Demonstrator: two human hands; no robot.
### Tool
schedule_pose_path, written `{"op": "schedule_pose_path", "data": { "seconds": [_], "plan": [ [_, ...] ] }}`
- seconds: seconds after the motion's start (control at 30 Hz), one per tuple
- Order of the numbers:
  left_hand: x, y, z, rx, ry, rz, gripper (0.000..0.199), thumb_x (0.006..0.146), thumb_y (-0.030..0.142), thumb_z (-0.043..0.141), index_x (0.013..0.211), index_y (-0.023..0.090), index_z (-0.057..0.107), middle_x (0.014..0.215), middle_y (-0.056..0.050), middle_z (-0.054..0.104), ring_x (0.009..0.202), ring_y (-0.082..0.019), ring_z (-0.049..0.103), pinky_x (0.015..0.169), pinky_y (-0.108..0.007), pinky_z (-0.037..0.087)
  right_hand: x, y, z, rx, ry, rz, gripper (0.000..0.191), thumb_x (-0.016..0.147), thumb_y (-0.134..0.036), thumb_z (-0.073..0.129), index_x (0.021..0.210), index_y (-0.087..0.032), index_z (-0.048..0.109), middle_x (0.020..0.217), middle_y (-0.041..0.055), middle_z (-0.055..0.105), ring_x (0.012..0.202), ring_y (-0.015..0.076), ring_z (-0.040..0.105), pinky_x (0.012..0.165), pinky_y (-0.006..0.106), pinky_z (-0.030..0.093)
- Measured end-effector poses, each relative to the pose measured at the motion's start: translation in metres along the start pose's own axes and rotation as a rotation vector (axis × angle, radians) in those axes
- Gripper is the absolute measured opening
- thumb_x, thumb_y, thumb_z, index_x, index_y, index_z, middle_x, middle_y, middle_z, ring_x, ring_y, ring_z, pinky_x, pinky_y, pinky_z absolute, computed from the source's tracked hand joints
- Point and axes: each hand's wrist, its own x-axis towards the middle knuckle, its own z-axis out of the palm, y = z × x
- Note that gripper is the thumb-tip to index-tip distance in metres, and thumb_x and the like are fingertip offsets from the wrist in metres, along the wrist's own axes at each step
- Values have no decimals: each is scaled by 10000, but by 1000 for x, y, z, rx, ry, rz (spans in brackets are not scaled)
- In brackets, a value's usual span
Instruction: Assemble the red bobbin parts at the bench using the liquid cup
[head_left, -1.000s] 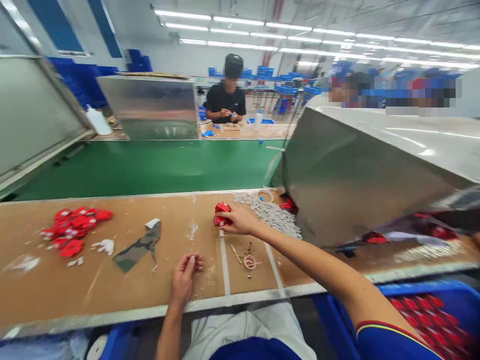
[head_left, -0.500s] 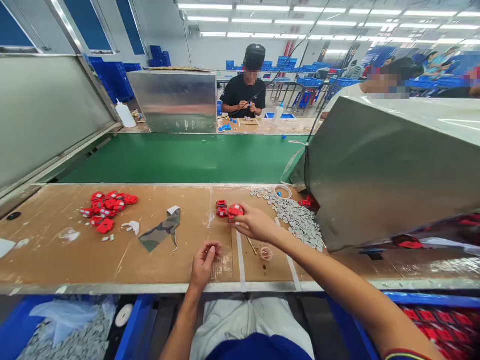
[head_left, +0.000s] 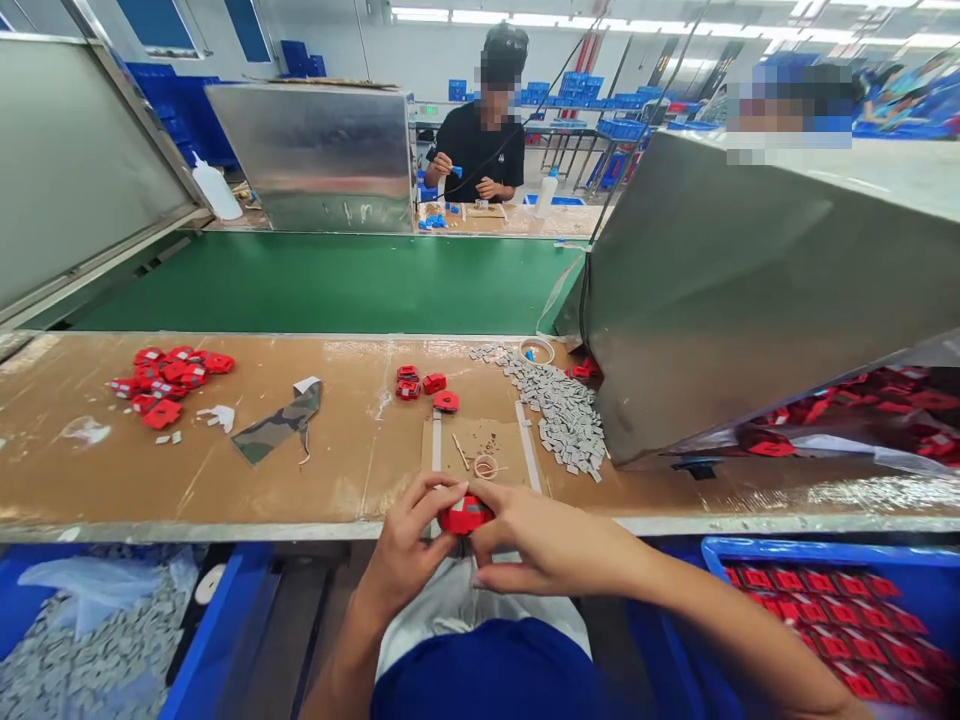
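L hand (head_left: 411, 540) and R hand (head_left: 525, 540) both grip one red part (head_left: 466, 514), held just in front of the near edge of the table (head_left: 360, 440), over the person's lap. L fingers pinch its left side, R fingers its top and right side; prob. so one hand steadies it while the other presses or turns it. Held close in, it's likely easier to see the small details, e.g. the pale patch on top.

A few loose red parts (head_left: 445, 401) sit on the table straight ahead, apart from the bigger red pile (head_left: 161, 385) at far L; prob. a small batch kept within reach. Grey pieces (head_left: 570, 420) lie spread out to the R, w/ a roll of tape (head_left: 537, 351) at their far end, prob. placed for quick picking by the R hand.

Between the white strips, a small round dish (head_left: 486, 466) w/ a thin stick across it sits near the centre, close to both hands, prob. for easy dipping. Camo cloth (head_left: 277, 425) lies L of centre, off the middle work spot.

Below table level, a blue bin (head_left: 817, 555) on the R has red parts in neat rows, prob. to stop them knocking about; a L bin (head_left: 217, 640) has grey pieces + clear plastic.
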Motion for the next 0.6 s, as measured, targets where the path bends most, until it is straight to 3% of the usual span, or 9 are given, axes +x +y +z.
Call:
{"op": "schedule_pose_path", "data": {
  "seconds": [0.13,0.17,0.23,0.3,0.43,0.6],
  "plan": [
    [1,-17,16,-121,141,-122,230,841,182,735,1064,237,743,1057,-76,659,953,-195,678,799,-262,583,-32,20,8,290,299,44,137,988,-300,645,911,-245,744,1178,78,722,1304,252,615,1031,384,543],
    [1,-25,18,-182,171,-180,206,830,208,759,1033,221,729,1013,-67,663,910,-182,679,774,-247,579,-39,31,16,334,419,97,132,999,-306,624,959,-246,735,1151,79,730,1258,245,641,996,376,559],
    [0,-41,23,-307,201,-303,241,801,259,807,1010,199,701,986,-66,699,877,-173,692,782,-245,577,-48,58,39,372,654,252,133,989,-314,630,1071,-240,704,1053,73,730,972,200,718,816,317,594],
    [-2,-56,27,-418,179,-417,320,776,314,844,1018,185,680,1024,-92,749,892,-189,719,820,-275,586,-49,84,65,387,790,388,227,952,-316,672,1158,-221,671,937,45,705,715,150,664,649,265,563],
    [-3,-71,35,-493,76,-521,388,737,381,881,1009,170,702,1076,-141,787,934,-241,749,846,-328,597,-35,113,98,403,780,442,321,941,-325,676,1233,-193,674,867,35,682,669,148,619,606,259,531],
    [1,-72,39,-392,16,-504,316,721,307,877,978,175,748,949,-85,791,808,-199,734,755,-276,579,-16,122,93,288,759,338,200,1007,-303,589,988,-216,768,849,66,725,750,177,675,643,278,528]
  ]
}}
